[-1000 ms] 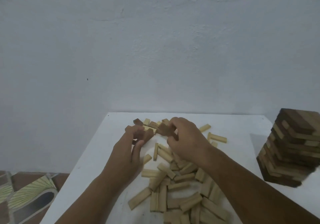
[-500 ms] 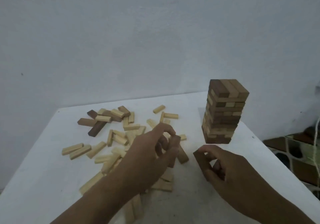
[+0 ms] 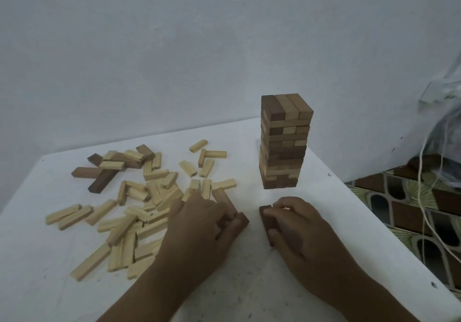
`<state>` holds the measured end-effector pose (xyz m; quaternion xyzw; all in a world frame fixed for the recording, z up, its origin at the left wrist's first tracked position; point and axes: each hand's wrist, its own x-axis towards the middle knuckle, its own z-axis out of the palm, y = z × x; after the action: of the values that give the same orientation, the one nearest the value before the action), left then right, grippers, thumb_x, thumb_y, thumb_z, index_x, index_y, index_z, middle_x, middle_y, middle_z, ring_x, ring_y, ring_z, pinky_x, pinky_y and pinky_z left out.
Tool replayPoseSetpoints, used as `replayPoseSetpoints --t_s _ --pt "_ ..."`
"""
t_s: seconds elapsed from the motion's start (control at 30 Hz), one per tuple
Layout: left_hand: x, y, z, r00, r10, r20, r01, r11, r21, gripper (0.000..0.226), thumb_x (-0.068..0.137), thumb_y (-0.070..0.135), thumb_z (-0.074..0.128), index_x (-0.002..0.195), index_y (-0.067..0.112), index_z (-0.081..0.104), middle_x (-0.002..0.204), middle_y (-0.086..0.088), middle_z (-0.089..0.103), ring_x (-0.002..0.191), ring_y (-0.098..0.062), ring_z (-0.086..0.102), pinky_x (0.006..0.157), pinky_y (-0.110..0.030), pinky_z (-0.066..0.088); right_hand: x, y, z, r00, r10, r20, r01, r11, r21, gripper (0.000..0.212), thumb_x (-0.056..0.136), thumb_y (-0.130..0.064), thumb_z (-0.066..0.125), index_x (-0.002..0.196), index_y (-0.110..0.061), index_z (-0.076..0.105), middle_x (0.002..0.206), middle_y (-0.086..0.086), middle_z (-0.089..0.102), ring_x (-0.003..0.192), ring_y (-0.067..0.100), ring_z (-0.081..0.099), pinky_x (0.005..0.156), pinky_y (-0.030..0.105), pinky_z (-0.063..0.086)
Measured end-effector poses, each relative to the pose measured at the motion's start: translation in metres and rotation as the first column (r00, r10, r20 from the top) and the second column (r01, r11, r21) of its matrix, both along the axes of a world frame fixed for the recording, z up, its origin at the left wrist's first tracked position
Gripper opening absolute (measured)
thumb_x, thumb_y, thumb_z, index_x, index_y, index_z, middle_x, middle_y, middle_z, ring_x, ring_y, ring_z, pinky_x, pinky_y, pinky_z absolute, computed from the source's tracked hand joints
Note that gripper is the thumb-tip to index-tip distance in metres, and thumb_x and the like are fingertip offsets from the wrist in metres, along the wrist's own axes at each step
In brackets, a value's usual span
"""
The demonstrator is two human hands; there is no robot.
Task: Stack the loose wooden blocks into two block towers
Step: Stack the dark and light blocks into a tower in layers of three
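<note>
A finished tower (image 3: 284,142) of dark and light wooden blocks stands at the table's right rear. Several loose pale blocks (image 3: 139,212) lie scattered on the left, with a few dark ones (image 3: 99,182) at the far left. My right hand (image 3: 296,227) grips a dark block (image 3: 265,215) lying flat on the table in front of the tower. My left hand (image 3: 199,224) holds another dark block (image 3: 242,218) just left of it, at the pile's right edge. A small gap separates the two dark blocks.
The white table (image 3: 249,284) has bare surface in front of my hands and between pile and tower. Its right edge drops to a patterned tiled floor (image 3: 411,209). A white cord (image 3: 424,197) and a plastic bag (image 3: 446,127) hang at the right. A pale wall stands behind.
Both hands came down to the table in front of the tower, each with a dark block. The right hand's block now lies flat on the surface. The view shifted slightly.
</note>
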<state>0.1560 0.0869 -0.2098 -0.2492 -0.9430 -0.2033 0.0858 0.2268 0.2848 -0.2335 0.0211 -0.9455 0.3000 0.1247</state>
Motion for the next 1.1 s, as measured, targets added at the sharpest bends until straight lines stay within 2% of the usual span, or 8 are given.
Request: replayPoseSetpoints --t_s 0.1,0.17,0.3,0.4,0.5,0.63,0.77,1.1 --pt "0.004 0.007 -0.004 0.998 -0.015 -0.066 0.018 0.999 0.046 0.018 0.087 0.054 0.06 0.093 0.038 0.065 0.063 0.023 0.052 0.073 -0.006 0.054 0.083 -0.034 0.03 -0.002 0.001 -0.003 0.997 0.068 -0.019 -0.068 0.997 0.037 0.041 0.09 -0.051 0.042 0.121 -0.035 0.062 0.123 -0.024 0.051 0.112 -0.018 0.037 0.091 -0.006 0.022" --pt "0.006 0.011 -0.007 0.991 0.007 -0.132 0.005 0.996 0.092 0.01 0.083 0.041 0.07 0.09 0.036 0.067 0.067 0.022 0.052 0.07 -0.01 0.054 0.082 -0.036 0.032 -0.001 0.002 -0.007 0.997 0.077 -0.015 -0.076 0.996 0.055 0.044 0.089 -0.057 0.038 0.123 -0.04 0.059 0.128 -0.024 0.05 0.112 -0.016 0.037 0.089 -0.003 0.022" --pt "0.0 0.006 -0.009 0.982 0.061 -0.181 -0.051 0.997 0.061 0.021 0.085 0.026 0.055 0.098 0.038 0.066 0.104 0.017 0.061 0.102 -0.014 0.052 0.082 -0.034 0.023 0.003 0.002 -0.008 0.991 0.13 -0.014 -0.128 0.986 0.108 0.043 0.089 -0.064 0.035 0.125 -0.05 0.052 0.137 -0.025 0.042 0.118 -0.006 0.036 0.097 0.011 0.02" --pt "-0.002 -0.006 -0.013 0.99 0.018 -0.141 -0.02 1.0 -0.01 0.029 0.075 0.018 0.055 0.094 0.039 0.064 0.112 0.02 0.059 0.11 -0.014 0.049 0.083 -0.035 0.022 0.003 0.001 -0.007 0.982 0.187 0.004 -0.184 0.963 0.198 0.043 0.091 -0.066 0.03 0.128 -0.052 0.047 0.141 -0.02 0.041 0.123 -0.002 0.031 0.1 0.016 0.022" --pt "-0.002 -0.015 -0.011 0.997 -0.017 -0.078 0.014 0.999 -0.047 0.026 0.072 0.024 0.06 0.091 0.041 0.063 0.11 0.028 0.057 0.113 -0.007 0.048 0.081 -0.029 0.013 0.003 0.001 -0.008 0.98 0.199 0.005 -0.195 0.954 0.226 0.042 0.09 -0.066 0.033 0.126 -0.052 0.048 0.141 -0.022 0.04 0.126 -0.001 0.031 0.102 0.02 0.026" --pt "-0.004 -0.026 -0.006 0.997 -0.08 -0.01 0.08 0.996 -0.034 0.02 0.069 0.035 0.064 0.085 0.043 0.057 0.101 0.029 0.057 0.11 0.003 0.049 0.087 -0.031 0.015 0.003 0.002 -0.012 0.982 0.18 -0.053 -0.167 0.966 0.199 0.046 0.089 -0.069 0.031 0.124 -0.047 0.052 0.137 -0.021 0.045 0.12 -0.006 0.03 0.098 0.015 0.019" --pt "-0.004 -0.025 -0.005 0.993 -0.117 0.006 0.117 0.992 -0.041 0.019 0.072 0.05 0.057 0.09 0.044 0.058 0.104 0.03 0.056 0.108 0.009 0.05 0.092 -0.027 0.012 0.003 0.0 -0.011 0.973 0.218 -0.076 -0.196 0.955 0.222 0.045 0.09 -0.069 0.033 0.127 -0.048 0.049 0.14 -0.018 0.045 0.125 -0.002 0.033 0.102 0.022 0.023" --pt "-0.001 -0.022 -0.002 0.991 -0.133 -0.032 0.133 0.991 -0.002 0.018 0.074 0.048 0.052 0.08 0.034 0.061 0.098 0.021 0.062 0.099 0.0 0.06 0.097 -0.039 0.021 0.003 0.002 -0.015 0.955 0.191 -0.226 -0.157 0.975 0.16 0.035 0.081 -0.047 0.056 0.115 -0.037 0.058 0.122 -0.031 0.053 0.119 -0.014 0.037 0.097 0.019 0.028"
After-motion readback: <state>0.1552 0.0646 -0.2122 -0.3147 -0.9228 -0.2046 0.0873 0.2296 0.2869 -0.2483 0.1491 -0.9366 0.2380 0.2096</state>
